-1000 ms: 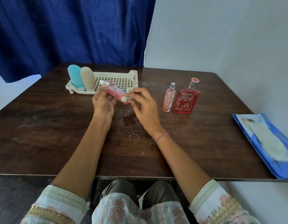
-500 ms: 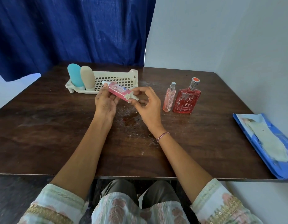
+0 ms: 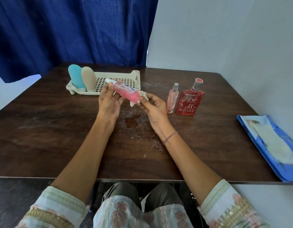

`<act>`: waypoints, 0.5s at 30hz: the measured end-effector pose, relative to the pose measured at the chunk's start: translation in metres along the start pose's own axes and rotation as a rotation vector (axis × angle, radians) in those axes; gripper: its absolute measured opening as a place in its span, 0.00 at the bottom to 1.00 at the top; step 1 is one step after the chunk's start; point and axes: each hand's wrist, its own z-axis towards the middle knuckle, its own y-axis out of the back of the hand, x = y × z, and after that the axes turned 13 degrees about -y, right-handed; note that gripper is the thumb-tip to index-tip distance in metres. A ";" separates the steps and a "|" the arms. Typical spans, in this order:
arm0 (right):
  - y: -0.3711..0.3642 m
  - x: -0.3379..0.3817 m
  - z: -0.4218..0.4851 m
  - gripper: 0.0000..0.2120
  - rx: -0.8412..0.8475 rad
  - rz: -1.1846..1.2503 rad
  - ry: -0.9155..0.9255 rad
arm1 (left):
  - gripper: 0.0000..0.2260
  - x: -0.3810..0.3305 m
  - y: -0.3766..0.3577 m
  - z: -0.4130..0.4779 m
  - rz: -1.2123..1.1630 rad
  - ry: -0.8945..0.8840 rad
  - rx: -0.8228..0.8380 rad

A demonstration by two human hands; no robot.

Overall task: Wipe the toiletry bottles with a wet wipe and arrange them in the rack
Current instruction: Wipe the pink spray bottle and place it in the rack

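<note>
Wiping step. Our left hand grips the pink bottle, held just near of the rack; right hand pinches the wipe at its base. Next, we judge: rack it upright.

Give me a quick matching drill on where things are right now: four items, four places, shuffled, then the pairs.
Items
1. blue bottle
2. pink bottle
3. square red bottle
4. wet wipe

Places
A. pinched in the right hand
B. standing on the table, outside the rack
C. upright in the rack
D. held in the left hand

Pairs: 1-C, 2-D, 3-B, 4-A
</note>
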 end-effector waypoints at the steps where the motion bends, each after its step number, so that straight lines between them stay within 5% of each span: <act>1: 0.000 0.001 0.000 0.07 0.004 0.018 -0.016 | 0.04 0.001 0.000 0.000 0.002 -0.009 0.002; 6: -0.001 0.003 -0.001 0.08 0.028 0.047 -0.120 | 0.05 0.001 0.004 0.004 -0.003 -0.029 -0.026; 11: -0.001 0.007 -0.005 0.10 0.056 -0.019 -0.132 | 0.18 -0.006 0.008 0.008 0.005 -0.073 -0.101; 15: 0.010 0.007 -0.001 0.11 -0.056 -0.743 0.144 | 0.17 -0.006 0.008 0.008 0.147 -0.126 -0.065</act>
